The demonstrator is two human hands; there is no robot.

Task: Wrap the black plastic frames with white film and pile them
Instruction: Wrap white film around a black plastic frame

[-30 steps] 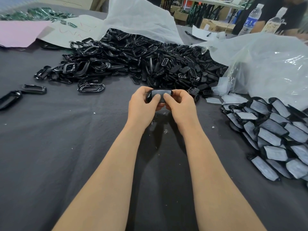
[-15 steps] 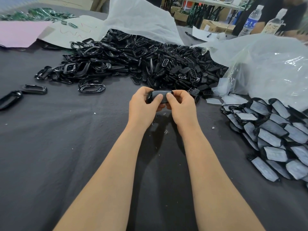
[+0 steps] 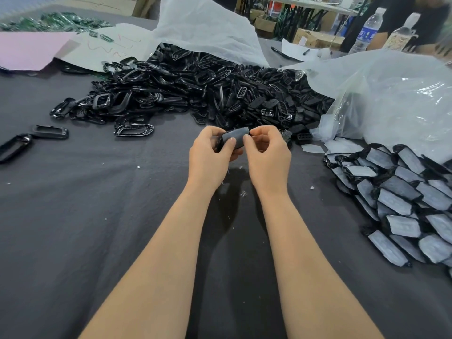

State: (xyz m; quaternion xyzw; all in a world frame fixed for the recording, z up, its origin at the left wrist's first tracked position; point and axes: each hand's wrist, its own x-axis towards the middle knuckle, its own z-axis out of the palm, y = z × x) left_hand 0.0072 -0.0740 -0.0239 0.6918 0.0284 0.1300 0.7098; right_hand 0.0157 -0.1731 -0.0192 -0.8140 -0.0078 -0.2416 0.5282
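Note:
A black plastic frame (image 3: 235, 139) with greyish-white film over its face is held above the dark table cloth (image 3: 97, 216). My left hand (image 3: 210, 155) grips its left end, thumb pressed on the film. My right hand (image 3: 266, 152) pinches its right end with thumb and curled fingers. Behind my hands lies a large heap of bare black frames (image 3: 208, 94). At the right is a pile of film-wrapped frames (image 3: 403, 204), laid overlapping.
Loose frames (image 3: 50, 131) lie at the left. White plastic bags (image 3: 396, 101) rise at the back right, with small film pieces (image 3: 313, 148) beside them. Pink and white sheets (image 3: 31, 48) sit at the far left. Water bottles (image 3: 367, 30) and another person stand at the far right.
Both hands stayed in place with the frame. My right hand's fingers shifted off the frame's front toward its right end, uncovering more of the filmed face.

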